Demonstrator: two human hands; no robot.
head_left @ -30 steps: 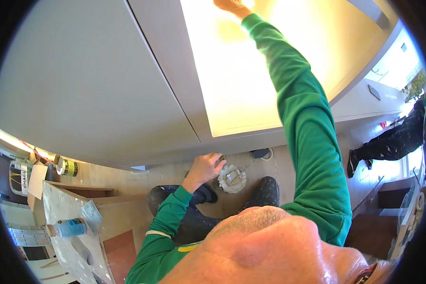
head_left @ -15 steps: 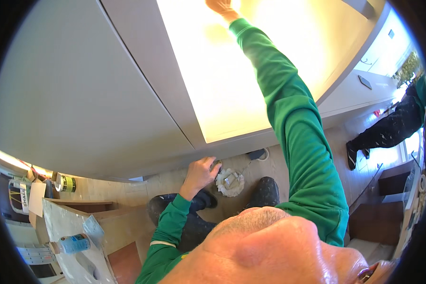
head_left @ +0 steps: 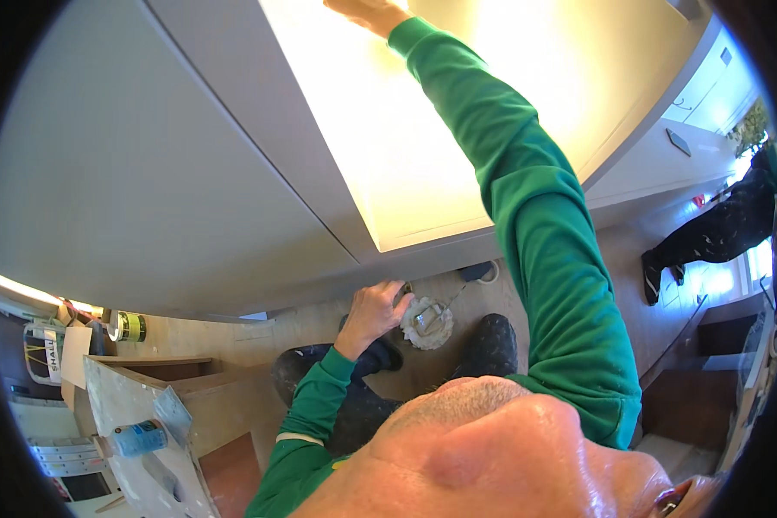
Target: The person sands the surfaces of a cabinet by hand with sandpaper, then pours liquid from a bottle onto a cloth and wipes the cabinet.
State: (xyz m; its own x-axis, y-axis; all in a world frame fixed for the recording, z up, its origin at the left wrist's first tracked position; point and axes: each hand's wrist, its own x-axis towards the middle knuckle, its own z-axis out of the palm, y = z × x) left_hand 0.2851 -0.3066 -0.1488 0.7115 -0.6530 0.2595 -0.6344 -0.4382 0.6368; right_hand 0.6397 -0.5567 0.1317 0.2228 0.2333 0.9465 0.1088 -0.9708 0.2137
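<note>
My right arm, in a green sleeve, reaches up into a brightly lit cabinet recess (head_left: 423, 181). At the picture's top edge my right hand (head_left: 367, 12) is partly cut off and washed out by glare, so its fingers do not show well. Below the recess, close to the cabinet's lower edge, my left hand (head_left: 375, 318) has its fingers curled, with a small dark bit showing at the fingertips. Just right of it a round, white, paint-crusted container (head_left: 428, 337) stands on the floor between my legs. A thin-handled tool (head_left: 447, 302) rests in it.
A large grey cabinet panel (head_left: 147, 173) fills the left. At lower left, a paint-spattered board (head_left: 121, 393) carries a blue-labelled bottle (head_left: 140, 439); a tin (head_left: 129, 327) stands beyond. Another person's dark trousers (head_left: 712, 229) show at right, above brown boxes (head_left: 691, 410).
My right hand has shifted left within the lit recess. My left hand stays by the cabinet's lower edge, slightly further right in the picture. The whole view has turned a little.
</note>
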